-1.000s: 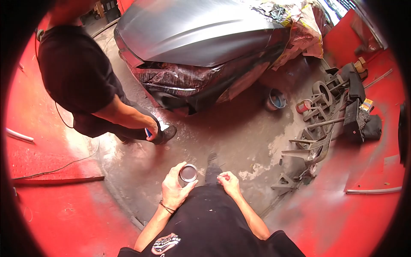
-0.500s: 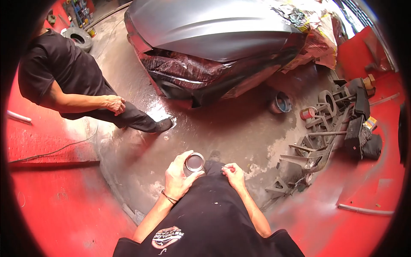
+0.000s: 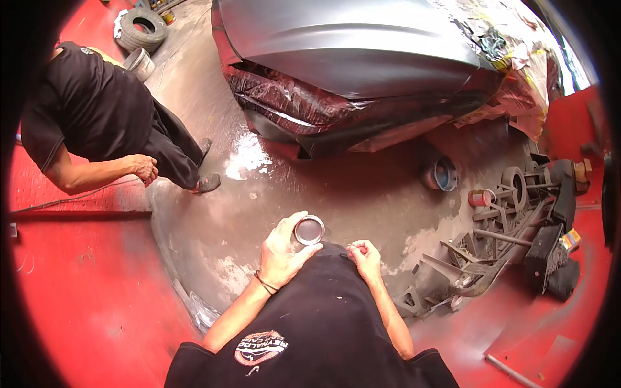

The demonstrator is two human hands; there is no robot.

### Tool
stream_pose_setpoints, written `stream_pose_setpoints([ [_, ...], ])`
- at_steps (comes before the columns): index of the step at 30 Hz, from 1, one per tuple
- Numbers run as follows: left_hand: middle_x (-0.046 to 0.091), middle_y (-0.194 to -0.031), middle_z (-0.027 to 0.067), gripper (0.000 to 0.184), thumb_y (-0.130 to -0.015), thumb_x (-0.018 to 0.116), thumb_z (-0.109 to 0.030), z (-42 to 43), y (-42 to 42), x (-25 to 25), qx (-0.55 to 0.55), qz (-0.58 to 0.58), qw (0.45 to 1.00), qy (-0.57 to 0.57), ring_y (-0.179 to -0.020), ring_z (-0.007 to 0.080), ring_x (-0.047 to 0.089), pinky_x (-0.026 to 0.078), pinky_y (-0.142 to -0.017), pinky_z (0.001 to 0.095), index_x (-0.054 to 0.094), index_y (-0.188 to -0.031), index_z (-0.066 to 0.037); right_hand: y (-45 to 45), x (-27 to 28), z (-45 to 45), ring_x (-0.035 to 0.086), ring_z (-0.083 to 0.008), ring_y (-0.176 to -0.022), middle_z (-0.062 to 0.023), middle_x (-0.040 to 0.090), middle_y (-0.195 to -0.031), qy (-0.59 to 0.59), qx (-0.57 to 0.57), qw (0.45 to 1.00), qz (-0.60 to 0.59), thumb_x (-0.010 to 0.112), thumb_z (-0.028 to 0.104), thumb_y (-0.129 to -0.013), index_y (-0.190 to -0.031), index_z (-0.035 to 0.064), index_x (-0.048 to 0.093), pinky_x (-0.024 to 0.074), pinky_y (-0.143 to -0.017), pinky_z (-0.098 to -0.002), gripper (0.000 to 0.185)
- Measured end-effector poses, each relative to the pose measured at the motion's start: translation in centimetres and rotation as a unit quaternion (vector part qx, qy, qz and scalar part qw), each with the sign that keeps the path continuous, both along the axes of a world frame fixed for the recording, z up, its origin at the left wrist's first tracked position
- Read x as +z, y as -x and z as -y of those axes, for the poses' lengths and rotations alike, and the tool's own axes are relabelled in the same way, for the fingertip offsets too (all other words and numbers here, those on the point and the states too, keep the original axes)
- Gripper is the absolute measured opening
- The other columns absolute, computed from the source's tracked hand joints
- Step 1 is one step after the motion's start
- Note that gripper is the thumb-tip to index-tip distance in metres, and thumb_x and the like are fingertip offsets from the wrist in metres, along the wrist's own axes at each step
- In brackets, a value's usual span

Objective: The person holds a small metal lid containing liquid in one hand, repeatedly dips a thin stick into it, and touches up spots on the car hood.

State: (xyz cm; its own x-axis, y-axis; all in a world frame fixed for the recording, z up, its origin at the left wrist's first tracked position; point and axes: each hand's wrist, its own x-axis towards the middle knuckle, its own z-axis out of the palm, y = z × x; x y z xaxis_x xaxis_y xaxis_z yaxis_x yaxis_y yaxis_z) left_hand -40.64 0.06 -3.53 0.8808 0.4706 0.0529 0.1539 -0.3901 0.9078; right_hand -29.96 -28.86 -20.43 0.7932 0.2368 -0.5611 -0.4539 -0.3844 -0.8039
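My left hand [image 3: 283,253] is wrapped round a small open can [image 3: 310,230] with a shiny metal rim. The can's mouth faces up toward me, and a dark grey-brown surface shows inside. To the right of it, my right hand [image 3: 365,257] is closed in a pinch near the front of my black shirt [image 3: 323,310]. Whatever lies between those fingertips is too small to make out. Both hands are at waist height, a short way apart.
Ahead stands a car with a grey hood [image 3: 349,45], its front partly masked in plastic. A bucket [image 3: 441,174] sits near it. Metal parts [image 3: 498,226] and a red can [image 3: 480,198] are at right. A person in black [image 3: 103,103] stands at left, near a tire [image 3: 140,30].
My view has shifted, so the car sits farther right. The other person has stepped back to the left. My left hand still holds the can; my right hand stays pinched.
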Motion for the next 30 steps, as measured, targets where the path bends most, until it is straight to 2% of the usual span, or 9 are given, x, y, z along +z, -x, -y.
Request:
stream_pose_setpoints([
  [6, 0.077, -0.143, 0.0194, 0.076, -0.086, 0.103, -0.020, 2.6, -4.7, 0.7, 0.030, 0.028, 0.999, -0.004, -0.132, 0.0334, 0.076, 0.059, -0.116, 0.0436, 0.068, -0.151, -0.002, -3.7, -1.6, 2.5, 0.077, -0.0141, -0.096, -0.0082, 0.083, -0.103, 0.031, 0.034, 0.998, 0.034, 0.086, 0.016, -0.104, -0.117, 0.0017, 0.079, 0.0642, -0.091, -0.0342, 0.020],
  [9, 0.076, -0.144, 0.0191, 0.076, -0.085, 0.101, -0.015, 3.5, -7.0, 1.4, 0.020, 0.008, 1.000, 0.014, -0.133, 0.0330, 0.076, 0.060, -0.116, 0.0449, 0.067, -0.153, -0.003, -5.2, 1.1, 2.3, 0.077, -0.0150, -0.101, -0.0068, 0.082, -0.109, 0.008, 0.067, 0.994, 0.089, 0.085, 0.016, -0.108, -0.121, 0.0026, 0.078, 0.0643, -0.095, -0.0353, 0.020],
  [11, 0.077, -0.143, 0.0181, 0.077, -0.084, 0.101, -0.011, 4.0, -7.8, 1.0, 0.022, 0.000, 0.997, 0.068, -0.133, 0.0316, 0.077, 0.060, -0.116, 0.0437, 0.067, -0.153, -0.002, -6.5, 0.9, 2.0, 0.078, -0.0162, -0.102, -0.0075, 0.083, -0.111, -0.064, 0.039, 0.997, -0.025, 0.084, 0.019, -0.109, -0.121, 0.0025, 0.078, 0.0645, -0.093, -0.0349, 0.021],
  [14, 0.077, -0.142, 0.0188, 0.076, -0.085, 0.102, -0.015, 4.0, -9.5, 1.1, 0.010, 0.013, 1.000, 0.018, -0.132, 0.0326, 0.076, 0.060, -0.115, 0.0441, 0.067, -0.152, -0.001, -8.9, 6.4, -1.3, 0.081, -0.0209, -0.105, -0.0125, 0.084, -0.114, -0.099, 0.022, 0.995, -0.026, 0.082, 0.018, -0.110, -0.123, 0.0009, 0.077, 0.0673, -0.097, -0.0370, 0.022],
  [18, 0.076, -0.140, 0.0190, 0.075, -0.088, 0.100, -0.019, 3.4, -11.6, 0.3, -0.002, 0.004, 1.000, 0.002, -0.130, 0.0358, 0.077, 0.060, -0.113, 0.0459, 0.066, -0.153, -0.005, -12.5, 10.4, -4.8, 0.079, -0.0284, -0.125, -0.0156, 0.079, -0.139, -0.315, -0.083, 0.929, -0.174, 0.081, 0.014, -0.110, -0.123, 0.0042, 0.076, 0.0669, -0.109, -0.0487, 0.017],
  [22, 0.076, -0.140, 0.0154, 0.074, -0.089, 0.097, -0.024, 2.2, -14.4, 0.1, -0.009, 0.028, 1.000, -0.010, -0.125, 0.0387, 0.077, 0.061, -0.106, 0.0490, 0.066, -0.155, -0.010, -16.8, 14.2, -8.3, 0.075, -0.0252, -0.129, -0.0181, 0.070, -0.162, -0.384, -0.036, 0.892, -0.236, 0.080, 0.013, -0.111, -0.122, 0.0121, 0.075, 0.0623, -0.113, -0.0503, 0.011],
  [23, 0.076, -0.140, 0.0142, 0.074, -0.090, 0.097, -0.027, 1.7, -15.2, 0.1, -0.010, 0.034, 0.999, -0.016, -0.123, 0.0393, 0.077, 0.061, -0.104, 0.0497, 0.066, -0.155, -0.011, -17.5, 15.2, -9.3, 0.076, -0.0244, -0.122, -0.0075, 0.081, -0.133, -0.389, -0.021, 0.892, -0.231, 0.078, 0.015, -0.112, -0.124, 0.0119, 0.072, 0.0638, -0.107, -0.0483, 0.014],
  [25, 0.075, -0.140, 0.0128, 0.074, -0.089, 0.096, -0.025, 0.4, -16.8, 0.3, -0.013, 0.038, 0.999, -0.026, -0.122, 0.0386, 0.077, 0.061, -0.103, 0.0501, 0.066, -0.155, -0.012, -19.6, 13.9, -9.8, 0.076, -0.0223, -0.120, -0.0089, 0.079, -0.136, -0.415, -0.015, 0.871, -0.262, 0.080, 0.013, -0.110, -0.123, 0.0119, 0.074, 0.0624, -0.110, -0.0474, 0.015],
  [30, 0.074, -0.139, 0.0156, 0.075, -0.086, 0.096, -0.014, -2.2, -19.9, 0.6, -0.015, 0.036, 0.999, -0.020, -0.127, 0.0399, 0.075, 0.062, -0.108, 0.0492, 0.066, -0.155, -0.010, -22.1, 16.0, -13.5, 0.075, -0.0206, -0.115, -0.0052, 0.077, -0.123, -0.425, 0.027, 0.865, -0.267, 0.074, 0.015, -0.114, -0.124, 0.0112, 0.070, 0.0627, -0.104, -0.0463, 0.012],
])
